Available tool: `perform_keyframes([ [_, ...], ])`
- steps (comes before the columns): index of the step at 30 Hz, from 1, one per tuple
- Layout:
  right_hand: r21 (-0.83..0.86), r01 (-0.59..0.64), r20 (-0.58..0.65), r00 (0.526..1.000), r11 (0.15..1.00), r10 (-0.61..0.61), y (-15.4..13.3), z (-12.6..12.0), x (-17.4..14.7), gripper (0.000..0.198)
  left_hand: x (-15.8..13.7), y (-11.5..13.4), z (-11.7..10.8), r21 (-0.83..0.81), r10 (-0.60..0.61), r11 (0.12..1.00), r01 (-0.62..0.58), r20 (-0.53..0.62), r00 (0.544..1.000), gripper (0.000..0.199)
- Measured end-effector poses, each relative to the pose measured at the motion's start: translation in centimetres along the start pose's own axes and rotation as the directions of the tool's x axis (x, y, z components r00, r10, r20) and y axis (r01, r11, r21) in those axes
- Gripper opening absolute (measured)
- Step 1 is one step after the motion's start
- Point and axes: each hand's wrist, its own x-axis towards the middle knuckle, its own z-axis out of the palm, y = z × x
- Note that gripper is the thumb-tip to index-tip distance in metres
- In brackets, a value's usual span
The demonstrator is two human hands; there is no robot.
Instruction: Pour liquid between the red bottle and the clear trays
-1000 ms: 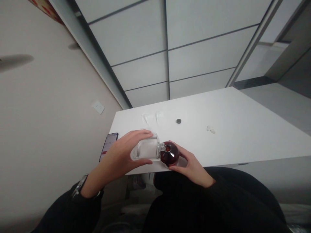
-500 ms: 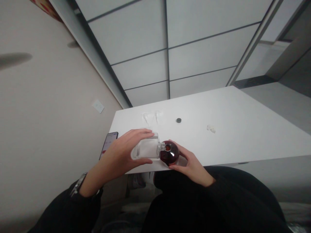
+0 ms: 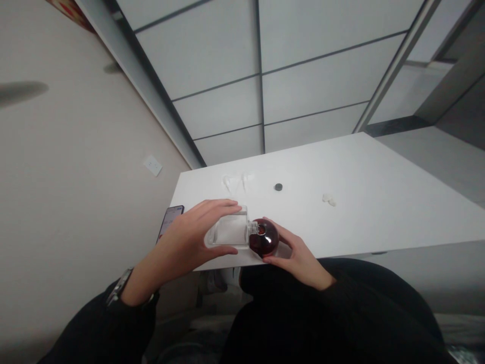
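Note:
My left hand [image 3: 197,225] is closed around a clear, square-sided glass bottle [image 3: 232,228], thumb on the near side and fingers on the far side. The bottle is tipped over sideways, its neck pointing right. That neck meets the open mouth of a round, dark red-brown bottle [image 3: 264,241]. Around the right side of the brown bottle curl the fingers and thumb of my right hand [image 3: 293,255]. Whether liquid is passing between the two mouths, I cannot make out.
On the white table [image 3: 364,202] lie a small dark cap [image 3: 278,187], a crumpled whitish scrap [image 3: 329,199] and clear plastic pieces [image 3: 237,183]. A phone [image 3: 172,215] rests at the left edge, beside the wall [image 3: 94,151]. White panelled doors [image 3: 223,65] stand behind.
Both hands keep their grip, and the two bottles stay mouth to mouth. Only a very slight shift of the whole view shows.

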Motion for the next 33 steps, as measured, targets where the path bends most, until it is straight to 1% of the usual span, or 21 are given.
perform_keyframes([
  [13,0.006,0.001,0.006,1.0,1.0,-0.001,0.1,0.0,-0.1,0.084,0.1,0.0,-0.3,0.003,0.028,1.0,-0.028,0.002,1.0,0.063],
  [22,-0.006,0.012,0.002,1.0,1.0,-0.012,0.6,0.0,-0.1,0.085,0.1,0.4,-1.2,0.059,0.032,0.998,-0.034,0.025,0.999,0.062],
  [33,0.002,0.017,-0.003,1.0,1.0,-0.017,0.7,0.1,-0.1,0.085,0.2,0.6,-1.5,0.095,0.056,0.994,-0.058,0.022,0.998,0.059],
])
